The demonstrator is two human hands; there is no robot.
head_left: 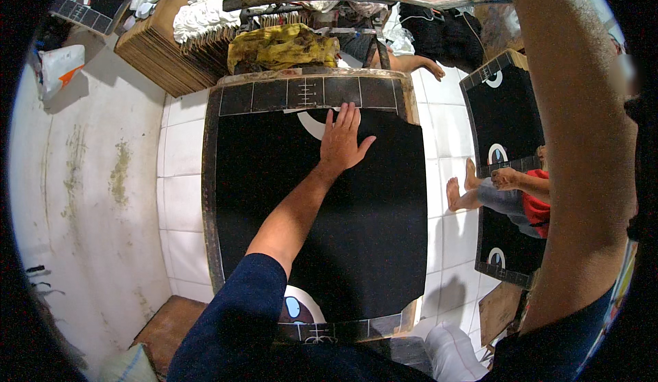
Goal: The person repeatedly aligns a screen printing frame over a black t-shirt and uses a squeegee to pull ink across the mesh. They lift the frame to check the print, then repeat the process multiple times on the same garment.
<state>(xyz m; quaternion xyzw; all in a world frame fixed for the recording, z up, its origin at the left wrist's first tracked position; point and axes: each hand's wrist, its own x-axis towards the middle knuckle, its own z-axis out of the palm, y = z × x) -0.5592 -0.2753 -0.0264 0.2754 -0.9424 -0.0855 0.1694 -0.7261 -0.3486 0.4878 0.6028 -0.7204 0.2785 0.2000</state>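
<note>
My left hand (345,138) lies palm down with fingers stretched out on a black fabric panel (370,231), at the lower edge of a dark gridded strip (271,94) along the board's far end. Under and beside the fingers shows a white curved printed shape (308,125). At the near end is another printed shape (295,308), white with pale blue. My right forearm (576,156) is raised along the right side of the view; its hand is beyond the top edge, so I cannot see what it holds.
Other dark boards (500,114) stand at right, where a co-worker (521,204) in red has bare feet on tiles (445,128). Another person's bare limb (411,62) shows at the back. A cardboard stack (147,49), yellow stained cloth (281,46) and stained white wall (103,176) surround the board.
</note>
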